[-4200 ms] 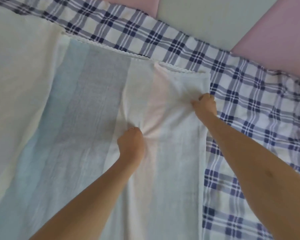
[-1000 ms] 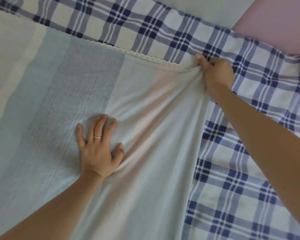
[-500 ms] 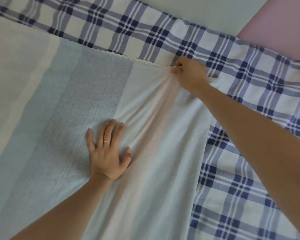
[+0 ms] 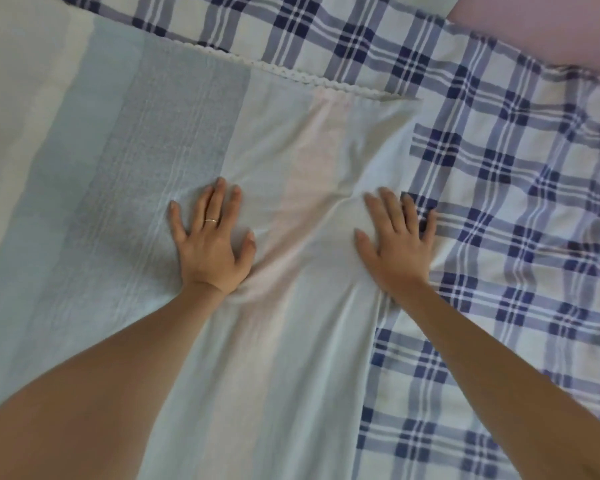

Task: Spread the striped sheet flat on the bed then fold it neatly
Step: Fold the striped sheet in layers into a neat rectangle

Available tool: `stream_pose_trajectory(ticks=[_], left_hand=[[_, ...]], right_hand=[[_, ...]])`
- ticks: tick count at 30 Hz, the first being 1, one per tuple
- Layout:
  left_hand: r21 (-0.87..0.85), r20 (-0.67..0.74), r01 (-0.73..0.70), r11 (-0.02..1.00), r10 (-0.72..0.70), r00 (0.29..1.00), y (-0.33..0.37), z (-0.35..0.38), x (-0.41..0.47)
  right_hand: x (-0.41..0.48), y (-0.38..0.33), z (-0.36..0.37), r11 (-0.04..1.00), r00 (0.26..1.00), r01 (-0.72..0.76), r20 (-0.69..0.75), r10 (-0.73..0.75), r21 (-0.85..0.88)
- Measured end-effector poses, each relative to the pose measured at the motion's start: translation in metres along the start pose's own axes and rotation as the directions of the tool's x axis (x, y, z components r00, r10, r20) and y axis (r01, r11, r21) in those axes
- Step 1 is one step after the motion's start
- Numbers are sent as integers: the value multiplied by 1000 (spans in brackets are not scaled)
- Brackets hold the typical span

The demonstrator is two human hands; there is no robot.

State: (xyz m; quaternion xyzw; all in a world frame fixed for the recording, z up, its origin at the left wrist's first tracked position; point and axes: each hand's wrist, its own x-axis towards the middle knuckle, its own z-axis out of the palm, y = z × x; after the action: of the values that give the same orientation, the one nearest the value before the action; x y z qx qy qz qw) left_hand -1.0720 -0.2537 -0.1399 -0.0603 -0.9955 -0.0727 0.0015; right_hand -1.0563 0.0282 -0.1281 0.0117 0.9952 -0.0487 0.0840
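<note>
Striped sheet (image 4: 291, 358) under flat left hand (image 4: 210, 242) mid-cloth, flat right hand (image 4: 397, 245) straddling its edge onto checked bedcover (image 4: 520, 209)

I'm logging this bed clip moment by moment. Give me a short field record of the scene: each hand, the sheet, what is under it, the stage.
left: left hand flat, fingers spread, pressing the sheet; ring on one finger
right: right hand flat on the sheet's right edge, outer fingers over the plaid cover
sheet: spread out, creased between the hands, lace trim along the far edge
under: plaid cover
stage: smoothing; not yet folded
</note>
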Motion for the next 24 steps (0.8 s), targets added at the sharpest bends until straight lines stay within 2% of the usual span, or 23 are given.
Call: stream_pose_trajectory(ticks=[1,4,9,11,14,16,19,21,24], left_hand=[[0,-9,-2,1000,2,1000,1,1,0],[-1,-21,-7,1000,7,1000,1,2,0],[-13,20,36,999,-35,999,2,0,0],[-62,25,47,997,-45,999,6,-3,5],[-235,-81,148,961,-171,982,12,-23,-18],[-237,-145,293,926,-332,932,20,-35,-71],[-182,-30,424,887,-436,899,62,-38,-172],[-101,92,371,923,-363,927,88,-24,-211],[-42,116,293,955,-287,951,98,-4,-229]], right_hand=[[-1,4,-1,998,998,-68,-16,68,9],[1,-2,0,999,1000,-22,-16,23,36],[3,4,1,998,999,-26,-34,28,52],[5,6,1,998,999,-17,-34,19,62],[4,7,-2,997,1000,1,-29,2,72],[4,7,0,998,1000,4,-29,-2,58],[3,7,0,997,999,2,-42,1,76],[3,8,-3,994,999,-4,-54,10,111],[-1,7,7,993,992,30,-125,-16,111]])
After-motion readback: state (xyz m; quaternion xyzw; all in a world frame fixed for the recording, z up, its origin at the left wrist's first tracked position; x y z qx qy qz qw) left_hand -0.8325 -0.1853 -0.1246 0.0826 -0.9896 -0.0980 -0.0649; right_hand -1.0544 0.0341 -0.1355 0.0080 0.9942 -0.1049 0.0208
